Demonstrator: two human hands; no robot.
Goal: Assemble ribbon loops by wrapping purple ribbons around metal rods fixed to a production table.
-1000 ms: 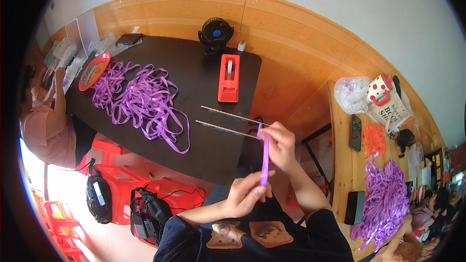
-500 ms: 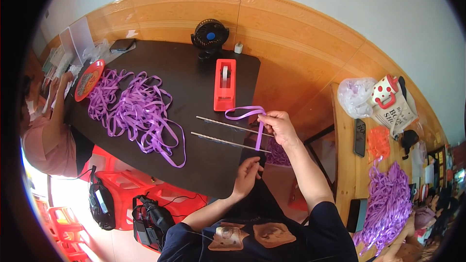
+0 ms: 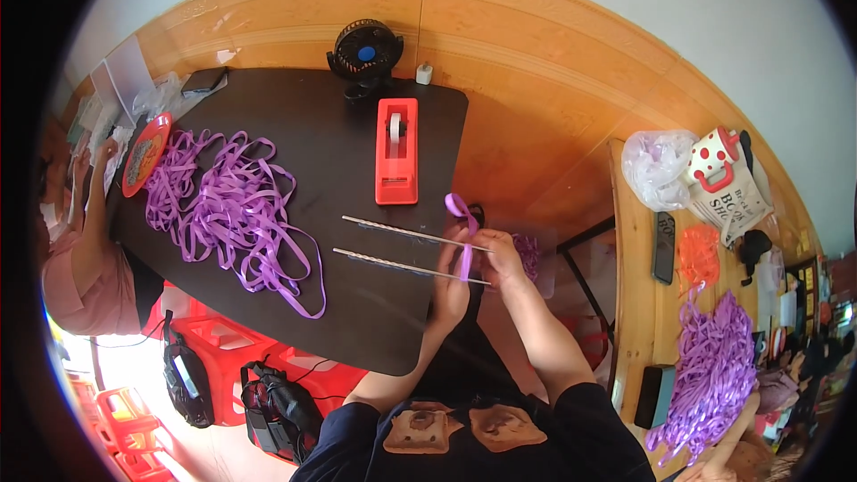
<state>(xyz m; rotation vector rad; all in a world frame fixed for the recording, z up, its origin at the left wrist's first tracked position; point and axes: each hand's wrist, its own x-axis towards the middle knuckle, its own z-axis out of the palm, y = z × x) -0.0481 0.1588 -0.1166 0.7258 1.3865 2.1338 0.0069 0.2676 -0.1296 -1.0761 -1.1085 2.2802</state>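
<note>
Two thin metal rods lie side by side, jutting past the right edge of the dark table. Around their free ends passes a purple ribbon, its loose end curling up above the far rod. My right hand is closed, pinching the ribbon beside the rod ends. Beneath the rods, my left hand reaches up close to the ribbon; rods and ribbon partly cover its fingers, so its grip cannot be made out.
A heap of purple ribbon, a red tape dispenser and a black fan occupy the table. Left sits a person near a red plate. More ribbon and a phone lie on the wooden table at right.
My left hand has risen from below the rods to the ribbon. My right hand has shifted slightly lower, and the ribbon's loose end has swung from pointing left to curling upward.
</note>
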